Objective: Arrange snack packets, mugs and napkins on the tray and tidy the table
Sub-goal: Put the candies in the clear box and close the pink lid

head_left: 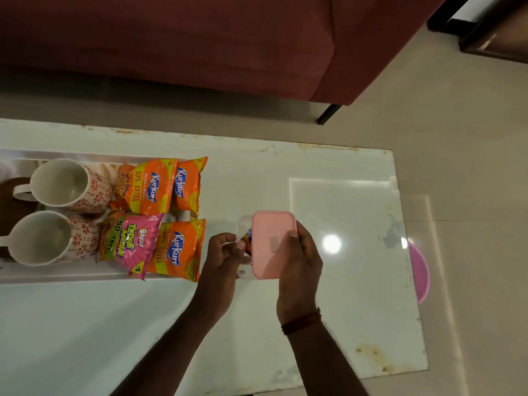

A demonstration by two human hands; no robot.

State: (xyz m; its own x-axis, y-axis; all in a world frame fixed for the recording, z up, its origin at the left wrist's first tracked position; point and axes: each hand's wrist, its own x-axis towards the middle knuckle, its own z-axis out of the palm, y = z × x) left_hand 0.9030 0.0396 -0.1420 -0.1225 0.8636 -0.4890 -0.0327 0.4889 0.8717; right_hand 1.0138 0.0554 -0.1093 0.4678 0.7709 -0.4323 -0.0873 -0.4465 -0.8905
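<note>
White glossy table [343, 324] with worn edges, red sofa [200, 38] on the far side beyond the hands. Both hands were over the table's middle, holding one small clear box [243, 224] with a pink lid [271, 241]. Left hand [223, 255] pinched the box's left edge, thumb and fingers curled on it. Right hand [300, 264] gripped the pink lid, fingers curled over its right side, thumb at the near edge; dark bracelet [301, 321] on that wrist. The lid sat shifted to the right on the box, so the box's left part was uncovered, and a small colourful wrapper [248, 238] showed inside, too small to read.

Tray [71, 277] lay to the left of the left hand, its near right corner just beside that hand. On the tray, nearest the hands: an orange Kurkure packet [177, 250], with a pink Bingo packet [131, 244] overlapping its left side. Farther back: two more Kurkure packets [151, 187] [188, 184] side by side. Two white mugs with a red flower print, far mug [65, 184] and near mug [45, 238], stood left of the packets, well apart from both hands, handles pointing left. A napkin could not be made out.

Pink round tub [420, 270] showed through the table's right edge, right of the right hand, on the floor.
</note>
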